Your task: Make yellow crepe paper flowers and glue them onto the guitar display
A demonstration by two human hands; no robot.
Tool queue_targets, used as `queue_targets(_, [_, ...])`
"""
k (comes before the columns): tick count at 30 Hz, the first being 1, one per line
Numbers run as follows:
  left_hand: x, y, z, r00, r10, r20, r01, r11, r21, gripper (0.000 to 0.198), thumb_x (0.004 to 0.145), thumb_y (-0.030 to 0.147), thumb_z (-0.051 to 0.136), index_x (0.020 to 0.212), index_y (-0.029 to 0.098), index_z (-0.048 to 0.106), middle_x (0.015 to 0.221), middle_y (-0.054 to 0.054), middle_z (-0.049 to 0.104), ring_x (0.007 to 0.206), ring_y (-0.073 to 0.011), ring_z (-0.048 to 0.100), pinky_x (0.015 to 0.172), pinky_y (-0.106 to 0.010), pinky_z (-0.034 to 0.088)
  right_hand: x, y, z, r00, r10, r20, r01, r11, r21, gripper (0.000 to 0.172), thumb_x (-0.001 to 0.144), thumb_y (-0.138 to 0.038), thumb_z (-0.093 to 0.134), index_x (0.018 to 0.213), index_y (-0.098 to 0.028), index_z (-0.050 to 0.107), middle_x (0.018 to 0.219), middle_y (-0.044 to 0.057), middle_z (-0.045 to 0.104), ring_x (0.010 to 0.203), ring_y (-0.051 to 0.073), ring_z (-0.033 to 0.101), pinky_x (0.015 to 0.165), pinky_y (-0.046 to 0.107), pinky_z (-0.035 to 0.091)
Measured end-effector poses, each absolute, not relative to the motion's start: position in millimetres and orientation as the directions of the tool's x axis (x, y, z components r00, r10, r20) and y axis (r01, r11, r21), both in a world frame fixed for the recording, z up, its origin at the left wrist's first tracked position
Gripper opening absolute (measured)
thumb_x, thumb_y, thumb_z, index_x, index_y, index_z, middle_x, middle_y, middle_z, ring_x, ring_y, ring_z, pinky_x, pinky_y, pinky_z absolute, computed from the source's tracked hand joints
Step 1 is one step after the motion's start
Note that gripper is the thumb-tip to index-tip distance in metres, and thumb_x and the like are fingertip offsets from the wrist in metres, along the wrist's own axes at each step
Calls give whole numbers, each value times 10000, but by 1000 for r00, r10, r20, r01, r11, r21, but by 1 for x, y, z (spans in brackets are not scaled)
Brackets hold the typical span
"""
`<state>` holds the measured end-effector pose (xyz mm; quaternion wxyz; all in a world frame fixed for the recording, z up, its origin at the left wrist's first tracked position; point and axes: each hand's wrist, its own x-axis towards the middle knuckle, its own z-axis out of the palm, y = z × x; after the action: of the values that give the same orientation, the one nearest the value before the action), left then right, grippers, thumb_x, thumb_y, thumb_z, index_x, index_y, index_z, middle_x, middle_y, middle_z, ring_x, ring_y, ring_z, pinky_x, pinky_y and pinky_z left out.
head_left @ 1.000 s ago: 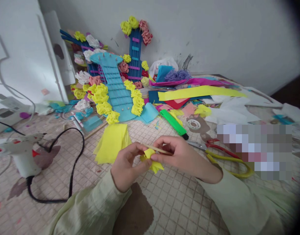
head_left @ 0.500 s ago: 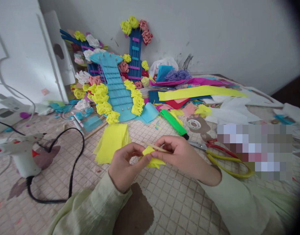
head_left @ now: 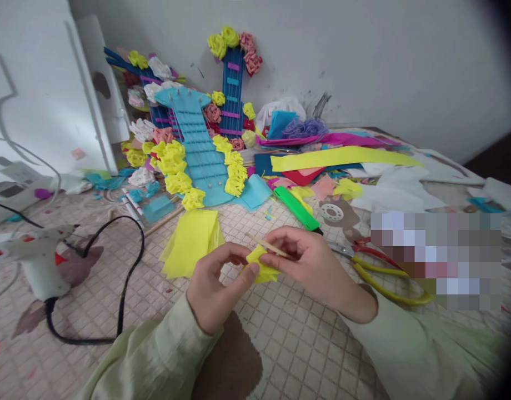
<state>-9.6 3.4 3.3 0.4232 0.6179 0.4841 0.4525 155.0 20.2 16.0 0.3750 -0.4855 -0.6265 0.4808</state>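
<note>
Between my fingertips is a small folded piece of yellow crepe paper (head_left: 264,272), raised over the table. My left hand (head_left: 222,278) pinches its left side between thumb and fingers. A thin wooden stick (head_left: 274,246) is gripped in my right hand (head_left: 309,261), its free end pointing up and left past the paper; the right thumb also touches the paper's edge. Just beyond my left hand lies a stack of yellow paper sheets (head_left: 193,241). A light-blue guitar-shaped craft (head_left: 199,150) trimmed with yellow paper flowers leans behind it.
A glue gun (head_left: 43,261) with a looping black cord lies at left. Scissors (head_left: 384,278) with red and yellow handles and a green box cutter (head_left: 297,208) are near my right hand. A white ring (head_left: 331,211), paper strips and purple yarn (head_left: 305,128) lie farther back.
The yellow paper has turned slightly in my fingers, and the stick now sits a little above it. My right hand has shifted slightly up. The view has moved a little.
</note>
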Motion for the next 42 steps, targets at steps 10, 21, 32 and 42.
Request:
queue_targets(10, [-7,11,4,157,981,-117,-107,134,985,143,619,239,662,702,138,605,604,12,582,558,-91,514,528,-205,421,156,21,16,-264,964,19,210,77,-975,154,675,-207,657,804,-181,578,602,-45,516,527,72,468,460,175,387])
queue_targets(21, [-3,6,-2,49,996,-76,0,76,997,153,591,207,641,567,141,505,597,9,561,546,-93,517,499,-206,418,150,18,9,-308,951,31,201,97,-975,142,700,-220,641,824,-186,581,641,-29,531,564,80,490,482,187,397])
queue_targets(32, [-5,4,-3,58,998,-11,35,9,999,132,649,209,623,597,141,523,646,-16,600,600,-114,553,546,-224,445,150,16,8,-288,958,21,215,86,-973,151,701,-246,643,825,-186,581,644,-20,561,578,100,518,500,208,418])
queue_targets(42, [-4,8,2,-43,990,-137,-93,133,987,170,573,190,661,578,143,498,604,11,600,528,-85,542,487,-191,432,161,18,23,-381,884,271,361,412,-837,175,826,-286,506,782,-166,625,773,25,584,671,112,526,560,230,413])
